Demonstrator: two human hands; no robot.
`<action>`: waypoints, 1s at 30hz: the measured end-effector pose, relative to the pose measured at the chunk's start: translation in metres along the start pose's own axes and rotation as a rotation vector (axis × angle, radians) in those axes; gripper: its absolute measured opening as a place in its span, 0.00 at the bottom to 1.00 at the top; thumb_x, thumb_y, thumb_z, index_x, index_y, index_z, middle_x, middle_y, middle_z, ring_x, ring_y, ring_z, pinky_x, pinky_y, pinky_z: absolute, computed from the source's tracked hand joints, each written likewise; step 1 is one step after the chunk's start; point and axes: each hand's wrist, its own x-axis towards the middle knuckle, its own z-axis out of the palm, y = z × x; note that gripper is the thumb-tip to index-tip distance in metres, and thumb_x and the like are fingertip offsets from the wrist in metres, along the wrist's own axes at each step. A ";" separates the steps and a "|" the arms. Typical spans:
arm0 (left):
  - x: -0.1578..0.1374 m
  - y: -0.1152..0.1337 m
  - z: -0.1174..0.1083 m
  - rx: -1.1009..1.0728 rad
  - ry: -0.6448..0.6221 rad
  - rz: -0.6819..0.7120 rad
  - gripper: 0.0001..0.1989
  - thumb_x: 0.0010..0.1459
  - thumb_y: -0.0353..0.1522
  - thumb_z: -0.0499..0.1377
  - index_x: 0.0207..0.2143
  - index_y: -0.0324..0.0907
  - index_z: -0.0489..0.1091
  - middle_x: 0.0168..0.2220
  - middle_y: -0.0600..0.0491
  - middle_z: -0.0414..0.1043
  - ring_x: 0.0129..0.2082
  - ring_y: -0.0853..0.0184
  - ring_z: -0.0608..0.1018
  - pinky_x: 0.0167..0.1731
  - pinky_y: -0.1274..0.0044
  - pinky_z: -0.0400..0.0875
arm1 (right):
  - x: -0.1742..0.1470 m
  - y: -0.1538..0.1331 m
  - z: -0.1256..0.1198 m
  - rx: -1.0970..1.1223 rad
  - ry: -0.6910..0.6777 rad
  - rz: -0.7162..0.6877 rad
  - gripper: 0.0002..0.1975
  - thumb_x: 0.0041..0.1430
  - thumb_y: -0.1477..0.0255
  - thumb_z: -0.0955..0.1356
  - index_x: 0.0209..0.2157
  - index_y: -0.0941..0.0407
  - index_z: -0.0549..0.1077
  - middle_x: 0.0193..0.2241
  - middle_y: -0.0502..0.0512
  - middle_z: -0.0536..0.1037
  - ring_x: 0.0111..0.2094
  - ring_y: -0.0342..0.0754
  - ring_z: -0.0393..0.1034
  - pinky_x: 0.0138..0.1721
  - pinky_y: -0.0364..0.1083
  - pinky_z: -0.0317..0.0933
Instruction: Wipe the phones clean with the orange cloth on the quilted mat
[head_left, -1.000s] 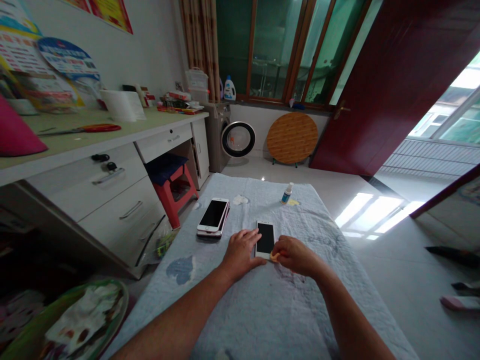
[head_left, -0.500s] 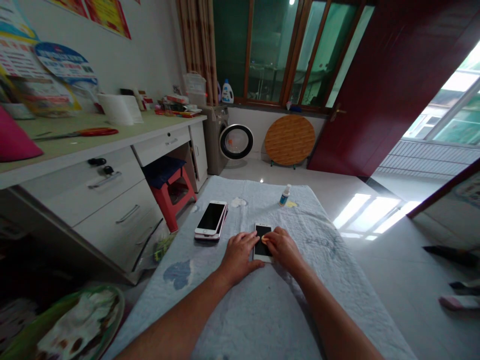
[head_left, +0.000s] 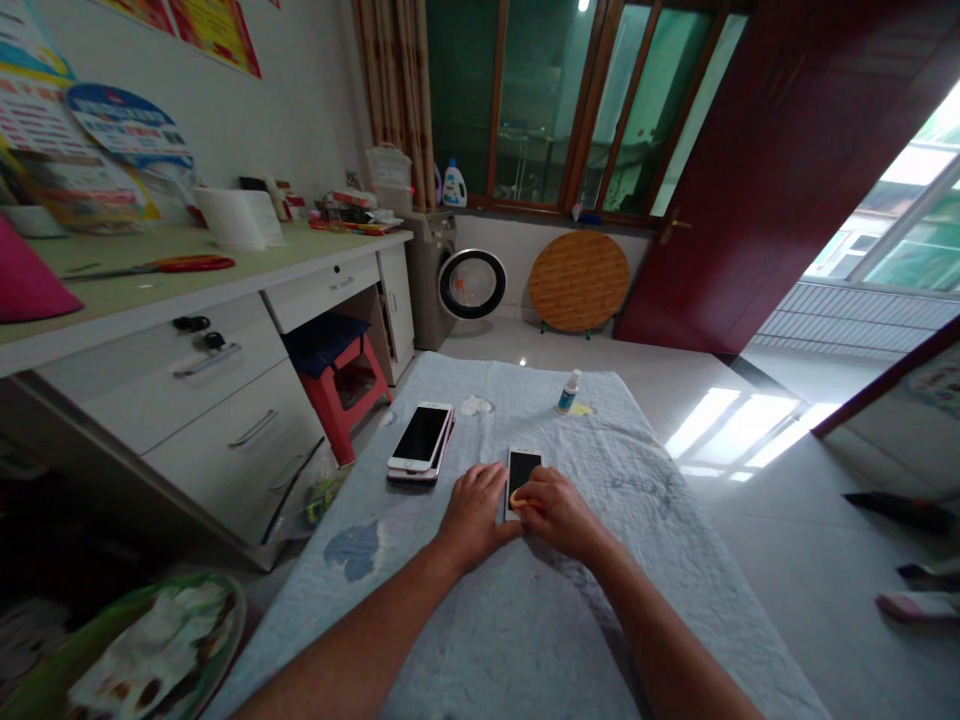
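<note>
A white smartphone (head_left: 525, 464) with a dark screen lies flat on the blue cloth in front of me. My left hand (head_left: 475, 508) grips its left side, fingers along the edge and thumb by the bottom corner. In my right hand (head_left: 553, 510) a small yellow-orange cleaning pad (head_left: 517, 499) is pinched and pressed on the lower part of the screen; the fingers hide much of it. To the left lies a stack of phones, a white smartphone (head_left: 422, 437) on top. Beyond my right hand stands a small spray bottle (head_left: 568, 392) with a blue label.
The blue cloth (head_left: 480, 650) covers the table under my hands. A desk (head_left: 315, 262) with drawers runs along the left, a red stool (head_left: 345, 385) beneath it. At lower left is a green bin (head_left: 238, 620) with used tissues. A washing machine (head_left: 427, 290) stands behind, door open.
My right hand has slid the pad down the screen toward the phone's bottom end. The left hand stays at the phone's left side, nearly unmoved.
</note>
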 end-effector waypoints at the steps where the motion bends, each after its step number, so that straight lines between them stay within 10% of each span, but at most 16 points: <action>1: 0.000 0.000 0.000 -0.002 0.010 0.010 0.36 0.52 0.46 0.62 0.59 0.42 0.60 0.61 0.45 0.62 0.61 0.53 0.62 0.58 0.63 0.57 | 0.000 -0.002 0.000 0.012 -0.020 -0.016 0.08 0.54 0.80 0.67 0.33 0.56 0.78 0.30 0.52 0.70 0.35 0.45 0.63 0.39 0.43 0.55; 30: -0.001 0.007 -0.010 -0.050 -0.032 0.001 0.35 0.51 0.43 0.63 0.60 0.43 0.59 0.60 0.47 0.63 0.60 0.54 0.62 0.60 0.63 0.54 | 0.057 0.025 0.007 -0.350 0.098 0.233 0.12 0.65 0.70 0.62 0.39 0.54 0.78 0.36 0.57 0.73 0.40 0.48 0.64 0.44 0.44 0.53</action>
